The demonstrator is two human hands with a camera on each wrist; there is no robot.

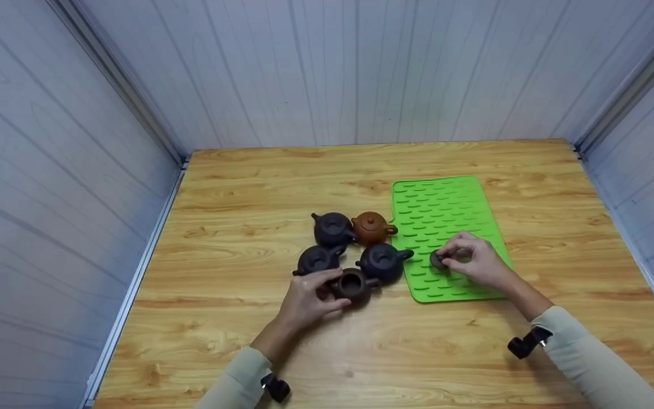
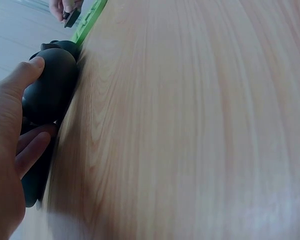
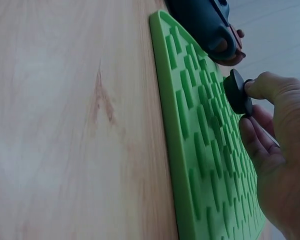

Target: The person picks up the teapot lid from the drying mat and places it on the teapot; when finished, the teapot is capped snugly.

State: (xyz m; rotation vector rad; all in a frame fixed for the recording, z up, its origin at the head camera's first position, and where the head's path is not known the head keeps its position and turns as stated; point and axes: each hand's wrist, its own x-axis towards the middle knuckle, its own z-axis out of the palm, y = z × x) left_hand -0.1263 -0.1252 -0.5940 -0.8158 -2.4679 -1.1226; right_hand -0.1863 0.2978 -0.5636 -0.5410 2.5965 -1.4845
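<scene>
A dark brown teapot [image 1: 352, 286] stands on the table with its top uncovered. My left hand [image 1: 307, 301] holds it between thumb and fingers; in the left wrist view the thumb lies on the dark round body [image 2: 52, 82]. Above the green mat [image 1: 443, 196], my right hand [image 1: 477, 262] pinches a small dark teapot lid [image 1: 437, 259] by its knob. The right wrist view shows that lid [image 3: 236, 94] tilted over the ridged mat, apart from its surface.
Beside the held teapot stand several lidded ones: a black teapot [image 1: 385, 263] on the right, another black teapot [image 1: 317, 260] on the left, a third black teapot [image 1: 332, 229] and an orange-brown teapot [image 1: 370, 228] behind. Pale panel walls [image 1: 327, 74] enclose the wooden table [image 1: 236, 193].
</scene>
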